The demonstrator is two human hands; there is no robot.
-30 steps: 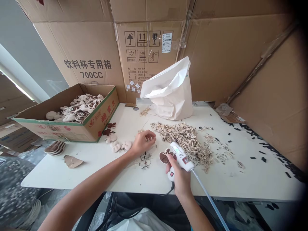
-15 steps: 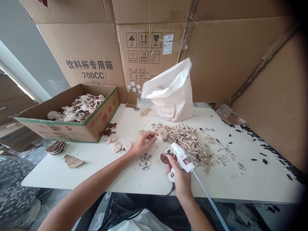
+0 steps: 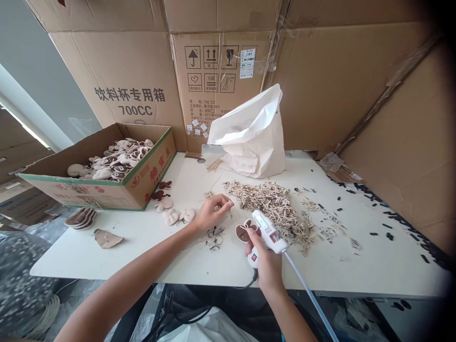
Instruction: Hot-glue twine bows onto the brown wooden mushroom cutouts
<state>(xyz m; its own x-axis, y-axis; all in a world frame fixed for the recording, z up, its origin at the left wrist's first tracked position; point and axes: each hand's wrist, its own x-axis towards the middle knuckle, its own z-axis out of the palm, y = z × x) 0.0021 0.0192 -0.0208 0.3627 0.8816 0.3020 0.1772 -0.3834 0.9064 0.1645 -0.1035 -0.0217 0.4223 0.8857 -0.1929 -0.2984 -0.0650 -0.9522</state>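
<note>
A white glue gun (image 3: 269, 231) and, at the thumb tip, a brown piece (image 3: 242, 233) are held by the right hand (image 3: 268, 263). The fingers of the left hand (image 3: 211, 213) are narrowed beside the cord pile (image 3: 272, 202); their hold cannot be told. Fingertips are best kept clear of the gun's front.

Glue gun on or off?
On, it appears: the glue gun shows a green light glowing on its white body.
</note>
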